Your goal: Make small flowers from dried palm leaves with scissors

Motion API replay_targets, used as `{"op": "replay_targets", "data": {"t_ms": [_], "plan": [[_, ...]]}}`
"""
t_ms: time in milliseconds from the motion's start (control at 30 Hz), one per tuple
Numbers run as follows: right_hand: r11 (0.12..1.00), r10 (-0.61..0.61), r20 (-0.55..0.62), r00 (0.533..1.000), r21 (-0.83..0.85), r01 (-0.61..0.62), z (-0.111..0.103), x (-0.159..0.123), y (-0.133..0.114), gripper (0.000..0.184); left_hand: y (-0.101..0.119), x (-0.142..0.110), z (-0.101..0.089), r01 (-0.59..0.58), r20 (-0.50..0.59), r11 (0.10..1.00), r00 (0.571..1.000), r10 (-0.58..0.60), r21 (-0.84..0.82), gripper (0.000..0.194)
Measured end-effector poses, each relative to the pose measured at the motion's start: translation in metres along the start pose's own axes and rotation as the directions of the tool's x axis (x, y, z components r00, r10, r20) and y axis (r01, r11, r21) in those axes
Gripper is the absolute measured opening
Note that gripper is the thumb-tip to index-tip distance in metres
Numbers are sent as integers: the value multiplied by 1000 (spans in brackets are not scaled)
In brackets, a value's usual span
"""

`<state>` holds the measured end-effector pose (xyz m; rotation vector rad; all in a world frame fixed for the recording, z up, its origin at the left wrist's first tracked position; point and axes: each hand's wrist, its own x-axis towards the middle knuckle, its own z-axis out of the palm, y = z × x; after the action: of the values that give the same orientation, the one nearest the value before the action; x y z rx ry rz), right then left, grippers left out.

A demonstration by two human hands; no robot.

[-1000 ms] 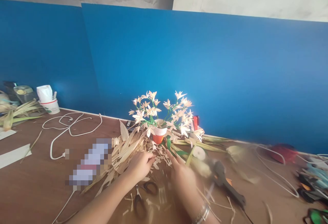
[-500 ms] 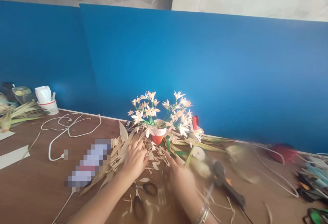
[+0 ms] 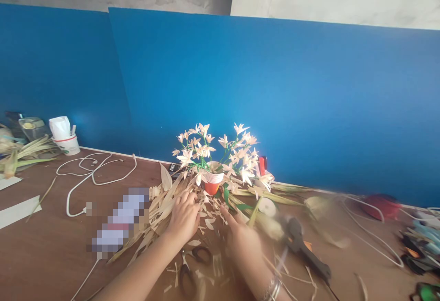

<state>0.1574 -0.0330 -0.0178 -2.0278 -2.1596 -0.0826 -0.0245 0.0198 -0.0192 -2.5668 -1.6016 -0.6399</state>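
My left hand (image 3: 185, 213) lies palm down on the pile of dried husks (image 3: 167, 202), fingers apart and slightly bent, fingertips among the pieces. My right hand (image 3: 243, 241), partly blurred, reaches forward with its index finger stretched toward small husk scraps (image 3: 217, 207); its other fingers are mostly hidden. Neither hand visibly holds anything. Just beyond them stands a red and white cup (image 3: 213, 184) with pale husk flowers (image 3: 239, 154) on green stems. Scissors (image 3: 188, 269) with dark handles lie between my forearms.
A black glue gun (image 3: 305, 250) lies right of my right hand, near a white roll (image 3: 266, 206). At left are a pixelated phone-like object (image 3: 120, 223), a white cable (image 3: 68, 197) and a white cup (image 3: 67, 145). A blue panel (image 3: 275, 85) rises behind the table (image 3: 51, 250).
The view has shifted very slightly. Both hands stay in nearly the same place at the husks, and the flower cup has not moved.
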Motion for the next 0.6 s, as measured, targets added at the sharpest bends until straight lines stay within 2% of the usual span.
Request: {"op": "replay_targets", "data": {"t_ms": [233, 467, 600], "plan": [[1000, -6, 36, 999, 26, 5, -5, 1, -3, 63, 1, 1, -2, 9, 23, 999, 1000, -9, -31, 17], [998, -7, 34, 999, 55, 5, -1, 1, -2, 66, 1, -1, -2, 1, 52, 999, 999, 1, -44, 18], [985, -3, -12, 1000, 175, 5, 2, -1, 1, 67, 4, 1, -8, 12, 19, 997, 1000, -11, -80, 18]]}}
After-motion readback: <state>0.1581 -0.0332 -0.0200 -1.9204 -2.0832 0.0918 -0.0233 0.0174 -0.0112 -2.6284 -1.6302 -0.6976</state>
